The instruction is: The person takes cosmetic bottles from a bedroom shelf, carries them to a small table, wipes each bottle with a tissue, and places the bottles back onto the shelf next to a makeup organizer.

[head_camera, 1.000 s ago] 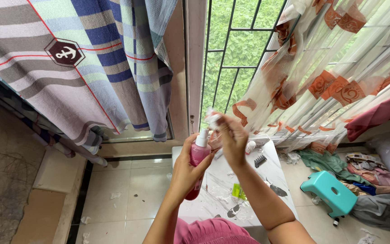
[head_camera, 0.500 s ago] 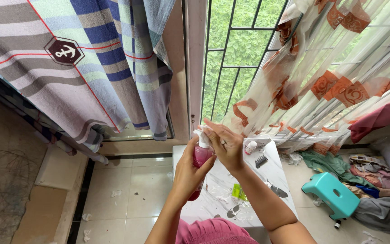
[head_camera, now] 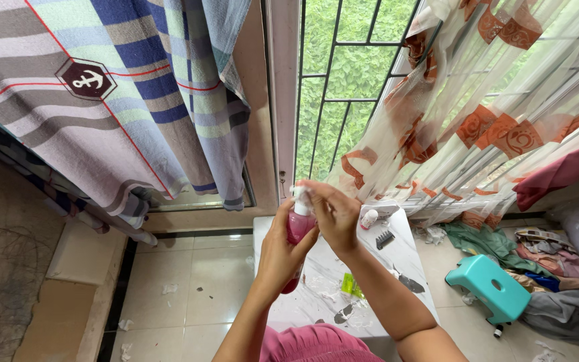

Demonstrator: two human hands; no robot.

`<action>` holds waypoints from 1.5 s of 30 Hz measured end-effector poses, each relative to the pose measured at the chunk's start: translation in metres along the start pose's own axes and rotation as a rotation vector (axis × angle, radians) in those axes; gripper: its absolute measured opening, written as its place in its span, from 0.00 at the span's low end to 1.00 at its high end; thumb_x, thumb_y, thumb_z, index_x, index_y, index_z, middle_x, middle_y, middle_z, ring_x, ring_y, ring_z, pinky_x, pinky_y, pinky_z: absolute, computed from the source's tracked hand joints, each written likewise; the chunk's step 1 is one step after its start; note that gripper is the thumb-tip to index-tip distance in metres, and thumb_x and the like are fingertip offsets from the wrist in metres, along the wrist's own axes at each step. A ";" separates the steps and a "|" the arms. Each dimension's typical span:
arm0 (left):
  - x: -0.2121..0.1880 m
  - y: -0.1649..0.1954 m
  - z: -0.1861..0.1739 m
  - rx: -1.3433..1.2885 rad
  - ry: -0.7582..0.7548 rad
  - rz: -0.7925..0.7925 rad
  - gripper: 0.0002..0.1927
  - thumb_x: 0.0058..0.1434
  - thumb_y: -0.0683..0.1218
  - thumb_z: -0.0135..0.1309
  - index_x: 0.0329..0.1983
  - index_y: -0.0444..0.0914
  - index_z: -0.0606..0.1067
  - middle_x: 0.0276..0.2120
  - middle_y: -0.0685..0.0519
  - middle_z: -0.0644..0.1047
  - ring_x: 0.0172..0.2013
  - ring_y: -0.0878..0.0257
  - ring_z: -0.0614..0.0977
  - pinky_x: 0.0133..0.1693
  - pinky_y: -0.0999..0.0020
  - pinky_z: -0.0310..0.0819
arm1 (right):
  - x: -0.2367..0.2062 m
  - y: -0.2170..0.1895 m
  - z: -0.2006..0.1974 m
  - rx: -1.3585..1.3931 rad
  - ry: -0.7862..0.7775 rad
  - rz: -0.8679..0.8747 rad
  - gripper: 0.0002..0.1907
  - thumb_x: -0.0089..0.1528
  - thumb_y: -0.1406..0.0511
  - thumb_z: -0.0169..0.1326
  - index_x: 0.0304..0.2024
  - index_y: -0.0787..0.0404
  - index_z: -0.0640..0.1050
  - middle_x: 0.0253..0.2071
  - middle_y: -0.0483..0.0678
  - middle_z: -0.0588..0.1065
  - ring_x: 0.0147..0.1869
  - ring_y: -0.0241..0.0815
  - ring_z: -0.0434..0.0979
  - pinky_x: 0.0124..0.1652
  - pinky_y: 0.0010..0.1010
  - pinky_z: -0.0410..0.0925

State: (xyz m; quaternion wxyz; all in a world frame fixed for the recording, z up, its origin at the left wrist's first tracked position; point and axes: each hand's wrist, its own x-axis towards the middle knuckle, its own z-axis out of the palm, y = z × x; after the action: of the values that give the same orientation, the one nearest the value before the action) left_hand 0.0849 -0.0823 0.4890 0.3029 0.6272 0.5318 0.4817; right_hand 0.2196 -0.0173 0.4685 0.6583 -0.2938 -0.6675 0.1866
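Gripping a pink bottle (head_camera: 299, 228), both hands hover over a cluttered marble table (head_camera: 397, 258) beside a barred window (head_camera: 333, 87).

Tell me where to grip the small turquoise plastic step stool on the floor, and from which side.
The small turquoise plastic step stool stands upright on the tiled floor, right of the marble-patterned table. Its flat top has a dark slot near the middle, probably a carry hole. Come from above and hook fingers into that slot; the splayed legs make a side grip awkward, and clothes crowd its far side.
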 end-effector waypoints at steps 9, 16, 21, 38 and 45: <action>0.005 0.001 -0.002 0.079 0.000 0.049 0.36 0.58 0.52 0.65 0.67 0.40 0.64 0.45 0.40 0.80 0.38 0.52 0.83 0.38 0.61 0.77 | 0.003 0.006 -0.015 0.083 -0.152 0.105 0.13 0.68 0.74 0.55 0.56 0.65 0.80 0.53 0.51 0.81 0.53 0.31 0.81 0.52 0.23 0.75; 0.006 -0.016 0.000 -0.154 -0.129 -0.243 0.34 0.58 0.52 0.62 0.67 0.43 0.65 0.37 0.45 0.82 0.32 0.62 0.82 0.36 0.65 0.77 | -0.018 0.042 0.006 0.130 0.070 0.245 0.13 0.69 0.74 0.56 0.55 0.66 0.82 0.46 0.50 0.81 0.45 0.29 0.77 0.45 0.22 0.71; 0.004 -0.045 -0.026 -0.506 -0.072 -0.261 0.32 0.60 0.48 0.62 0.66 0.42 0.65 0.41 0.51 0.78 0.35 0.66 0.81 0.37 0.68 0.80 | -0.015 0.095 -0.004 0.002 0.119 0.318 0.15 0.70 0.71 0.53 0.58 0.62 0.80 0.50 0.50 0.80 0.47 0.33 0.78 0.47 0.23 0.71; -0.053 -0.142 -0.274 0.162 0.582 0.029 0.26 0.74 0.52 0.48 0.72 0.41 0.65 0.65 0.45 0.69 0.68 0.53 0.63 0.69 0.57 0.51 | -0.108 -0.010 0.304 0.682 -1.044 0.759 0.42 0.60 0.64 0.62 0.72 0.58 0.55 0.43 0.46 0.71 0.37 0.36 0.69 0.37 0.29 0.68; -0.082 -0.125 -0.456 -0.022 0.640 0.027 0.17 0.69 0.50 0.55 0.58 0.39 0.78 0.54 0.49 0.78 0.53 0.59 0.80 0.56 0.65 0.72 | -0.089 -0.091 0.433 0.391 -1.161 0.382 0.41 0.56 0.58 0.65 0.67 0.60 0.61 0.41 0.47 0.77 0.39 0.37 0.76 0.41 0.29 0.71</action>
State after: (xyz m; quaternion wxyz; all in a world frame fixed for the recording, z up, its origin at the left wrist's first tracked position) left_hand -0.3821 -0.1897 0.5148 0.1207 0.4473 0.5866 0.6643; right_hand -0.2252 -0.0836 0.4301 0.1863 -0.1332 -0.8048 0.5476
